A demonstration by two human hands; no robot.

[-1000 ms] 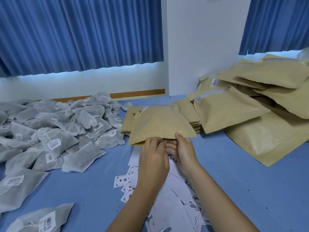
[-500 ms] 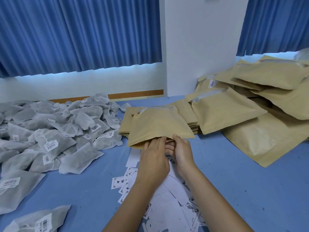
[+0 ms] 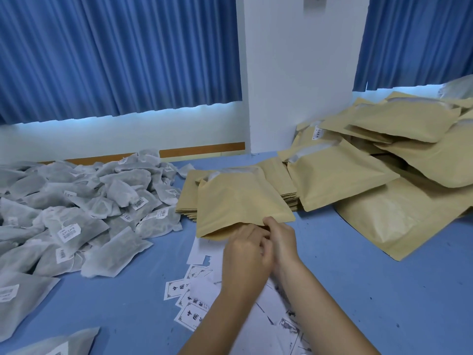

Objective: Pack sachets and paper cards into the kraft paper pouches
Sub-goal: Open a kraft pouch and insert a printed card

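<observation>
A person's two bare hands meet at the near edge of a kraft pouch point(image 3: 238, 201) lying on a blue table point(image 3: 358, 283), its far end propped on a stack of flat pouches point(image 3: 284, 180). The right hand point(image 3: 282, 239) pinches the pouch's near edge between thumb and fingers. The left hand point(image 3: 244, 251) is just beside it, touching it, fingers bent toward the same edge with the tips hidden, so whether they grip anything cannot be told. Grey sachets point(image 3: 89, 203) with white labels lie heaped on the left, printed paper cards point(image 3: 190, 307) are scattered under the forearms, and bulging filled pouches point(image 3: 399, 155) are piled on the right, against a white pillar point(image 3: 297, 73) between blue curtains point(image 3: 115, 55).
</observation>
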